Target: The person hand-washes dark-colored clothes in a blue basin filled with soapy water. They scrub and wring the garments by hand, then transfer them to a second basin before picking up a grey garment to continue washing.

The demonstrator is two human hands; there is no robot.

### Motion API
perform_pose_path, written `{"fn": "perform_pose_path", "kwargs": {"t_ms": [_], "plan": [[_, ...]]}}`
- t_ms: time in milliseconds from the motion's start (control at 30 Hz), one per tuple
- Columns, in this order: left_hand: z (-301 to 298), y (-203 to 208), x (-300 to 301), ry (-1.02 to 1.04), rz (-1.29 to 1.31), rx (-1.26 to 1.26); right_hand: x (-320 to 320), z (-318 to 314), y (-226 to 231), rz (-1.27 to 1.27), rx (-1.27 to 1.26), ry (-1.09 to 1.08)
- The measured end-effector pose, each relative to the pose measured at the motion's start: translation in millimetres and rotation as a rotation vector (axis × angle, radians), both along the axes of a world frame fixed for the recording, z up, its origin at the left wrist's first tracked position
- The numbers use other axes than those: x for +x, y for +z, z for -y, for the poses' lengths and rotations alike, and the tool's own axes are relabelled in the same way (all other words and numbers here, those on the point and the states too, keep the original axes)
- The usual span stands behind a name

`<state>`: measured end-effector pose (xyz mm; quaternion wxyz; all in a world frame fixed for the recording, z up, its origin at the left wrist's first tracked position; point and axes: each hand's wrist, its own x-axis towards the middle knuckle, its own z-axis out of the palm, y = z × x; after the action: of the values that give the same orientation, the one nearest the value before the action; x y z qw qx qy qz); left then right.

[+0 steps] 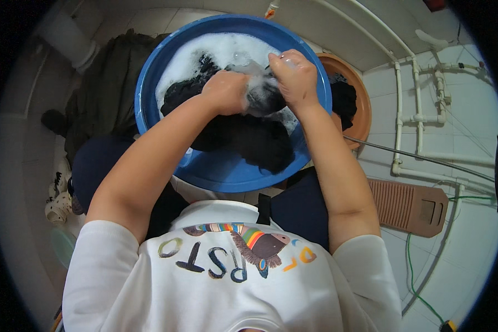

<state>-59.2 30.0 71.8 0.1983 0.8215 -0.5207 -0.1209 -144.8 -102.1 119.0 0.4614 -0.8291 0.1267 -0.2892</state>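
A round blue basin [149,91] holds white suds [229,44] and wet black clothing [240,141]. Over its far half, my left hand [225,91] is closed round a piece of that dark cloth. My right hand [296,78] grips the same piece from the other side, thumb uppermost. Between the two fists the bunched cloth [265,97] is foamy and partly blurred. The rest of the clothing lies in the basin, bulging toward its near side. My fingertips are mostly hidden by the hands and the foam.
An orange basin [362,110] with dark cloth stands right of the blue one. Farther right are a brown washboard [406,207], a thin metal rod and white wall pipes [398,110]. A large dark garment [102,88] lies at left, above pale clogs [58,207].
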Motion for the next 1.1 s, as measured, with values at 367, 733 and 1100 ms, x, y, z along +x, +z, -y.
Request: {"fn": "perform_pose_path", "kwargs": {"t_ms": [367, 733, 1100], "plan": [[2.4, -63.6, 19.5, -0.118, -0.52, -0.259, 9.3, -48.7, 6.4, 0.106, -0.751, 0.359], [-23.6, 37.2, 30.6, 0.204, -0.898, -0.5, 22.0, 27.8, 10.0, 0.119, 0.352, 0.165], [-24.5, 57.0, 10.7, 0.315, -1.801, -1.076, 6.2, -31.7, -28.0, -0.054, 0.225, 0.456]]}}
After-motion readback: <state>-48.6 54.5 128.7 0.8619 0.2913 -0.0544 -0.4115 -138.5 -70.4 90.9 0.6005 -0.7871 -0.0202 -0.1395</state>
